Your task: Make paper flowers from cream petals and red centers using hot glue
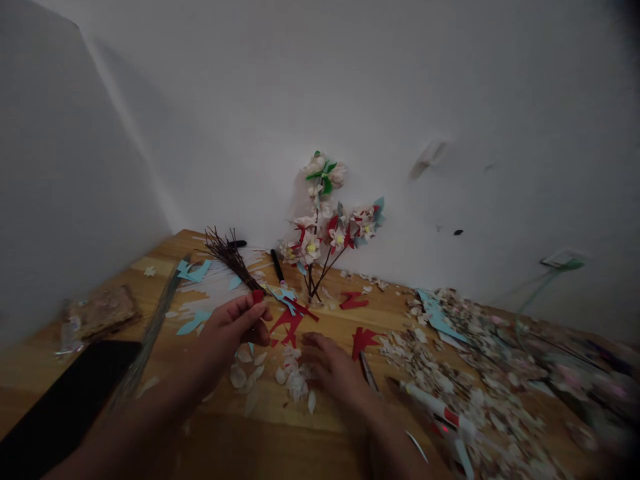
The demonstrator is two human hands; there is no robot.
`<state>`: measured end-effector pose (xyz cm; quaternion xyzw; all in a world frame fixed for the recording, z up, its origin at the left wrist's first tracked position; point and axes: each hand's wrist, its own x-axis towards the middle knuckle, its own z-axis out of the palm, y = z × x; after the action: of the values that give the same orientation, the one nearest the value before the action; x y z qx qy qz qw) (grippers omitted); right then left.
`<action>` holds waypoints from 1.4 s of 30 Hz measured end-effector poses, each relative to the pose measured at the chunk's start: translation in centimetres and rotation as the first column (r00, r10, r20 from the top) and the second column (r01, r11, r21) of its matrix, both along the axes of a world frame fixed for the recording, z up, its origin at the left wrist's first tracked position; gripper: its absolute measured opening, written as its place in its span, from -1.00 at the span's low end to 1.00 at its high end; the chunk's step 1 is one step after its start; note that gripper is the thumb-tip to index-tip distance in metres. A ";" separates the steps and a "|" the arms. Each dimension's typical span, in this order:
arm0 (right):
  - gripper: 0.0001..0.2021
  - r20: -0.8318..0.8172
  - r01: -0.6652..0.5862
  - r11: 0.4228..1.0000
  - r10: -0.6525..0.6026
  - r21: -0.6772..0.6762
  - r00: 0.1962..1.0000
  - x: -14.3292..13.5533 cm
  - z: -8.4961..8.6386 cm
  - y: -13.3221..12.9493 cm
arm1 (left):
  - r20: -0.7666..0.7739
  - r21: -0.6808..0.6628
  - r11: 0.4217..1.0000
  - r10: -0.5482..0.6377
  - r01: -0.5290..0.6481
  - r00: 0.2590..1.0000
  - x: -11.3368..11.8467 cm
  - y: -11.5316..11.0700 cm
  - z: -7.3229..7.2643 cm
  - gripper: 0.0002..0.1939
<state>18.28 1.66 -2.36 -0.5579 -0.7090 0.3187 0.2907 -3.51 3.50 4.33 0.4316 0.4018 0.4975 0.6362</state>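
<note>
Pinching red paper (pixel 258 296), left hand (pixel 244 321) stands apart from right hand (pixel 334 369) (grip loose, beside white petals (pixel 297 385)).

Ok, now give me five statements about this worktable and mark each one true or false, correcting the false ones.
1. The left hand pinches a small red cut piece. True.
2. The right hand is wrapped around the flat black rectangular object. False: the right hand is beside white petals, and the black object lies at far left.
3. A bundle of thin brown twigs lies left of the upright white-flowered branches. True.
4. The white tubular tool with a red band lies left of the left hand. False: the white tool lies right of the right hand.
5. Jagged red scraps lie on the wooden table. True.
</note>
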 end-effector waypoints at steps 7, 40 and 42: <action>-0.82 -0.396 0.121 0.989 -0.146 -0.086 0.907 0.1 1.7 -2.8 | -0.055 -0.058 0.996 -0.065 0.062 0.996 2.7 -1.0 -2.3 -0.64; -0.80 0.156 0.037 0.833 -0.147 0.553 0.977 -1.8 0.5 -7.0 | 0.177 -0.460 0.750 -0.446 0.475 0.877 6.3 -3.3 -6.5 -0.46; -0.80 0.159 0.031 0.831 -0.143 0.555 0.977 -1.7 0.5 -6.9 | 0.205 -0.497 0.732 -0.423 0.466 0.883 6.0 -3.5 -5.9 -0.50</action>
<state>16.62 -5.25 -1.90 -0.5110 -0.7691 0.0324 0.3825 2.47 0.04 -1.61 0.3015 0.3835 0.2160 0.8458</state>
